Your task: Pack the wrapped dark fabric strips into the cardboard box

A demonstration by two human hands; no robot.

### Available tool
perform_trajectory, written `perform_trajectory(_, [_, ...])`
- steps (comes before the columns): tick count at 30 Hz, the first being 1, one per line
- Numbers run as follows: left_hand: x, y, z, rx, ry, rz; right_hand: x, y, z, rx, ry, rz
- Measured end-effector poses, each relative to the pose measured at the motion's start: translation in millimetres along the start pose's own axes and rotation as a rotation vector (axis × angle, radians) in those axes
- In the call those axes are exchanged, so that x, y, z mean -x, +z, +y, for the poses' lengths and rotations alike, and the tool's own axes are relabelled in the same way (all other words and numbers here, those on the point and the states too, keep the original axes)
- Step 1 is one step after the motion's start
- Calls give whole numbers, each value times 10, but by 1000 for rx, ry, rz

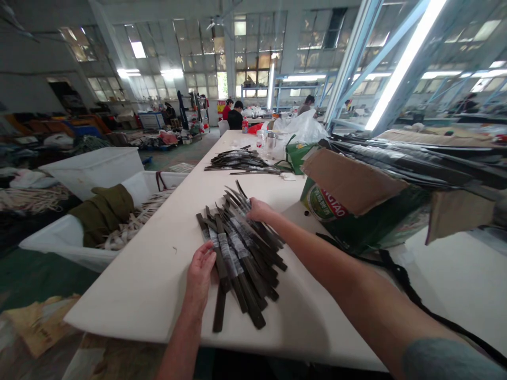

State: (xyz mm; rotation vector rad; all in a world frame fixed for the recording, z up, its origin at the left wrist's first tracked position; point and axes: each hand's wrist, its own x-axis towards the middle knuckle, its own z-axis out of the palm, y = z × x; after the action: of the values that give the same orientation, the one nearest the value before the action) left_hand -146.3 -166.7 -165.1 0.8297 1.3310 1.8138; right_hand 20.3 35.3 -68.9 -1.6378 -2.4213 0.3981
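A fanned pile of dark flat strips (241, 253), bundled with clear wrapping round their middles, lies on the pale tabletop in front of me. My left hand (201, 269) is at the pile's left edge, palm turned inward, its loosely bent fingers against the outermost strips without closing round them. At the far right side of the pile, my right hand (259, 210) has its fingers closed on the upper strips; its fingertips are partly hidden among them. Farther up the table lies a second heap of similar wrapped strips (237, 160).
A green cardboard box (356, 211) with open flaps stands to the right, more strips (412, 161) piled over it. A dark strap (400, 272) trails beside it. White bins (71, 235) holding cloth and webbing stand left of the table (150, 285). Several people work farther back.
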Motion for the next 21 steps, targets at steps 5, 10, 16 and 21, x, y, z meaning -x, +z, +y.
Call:
perform_trajectory(5, [22,28,37,0,-10,8,-189,239,-185,88,58,-57])
perform_trajectory(10, [25,40,48,-14,-1,31,-318,170,-152,100,65,-156])
perform_trajectory(16, [18,17,52,-89,-11,-10,-136,151,-91,84,52,-119])
perform_trajectory(21, [-110,-149,-101,-213,-80,-26,80,-95,-75,50,44,-117])
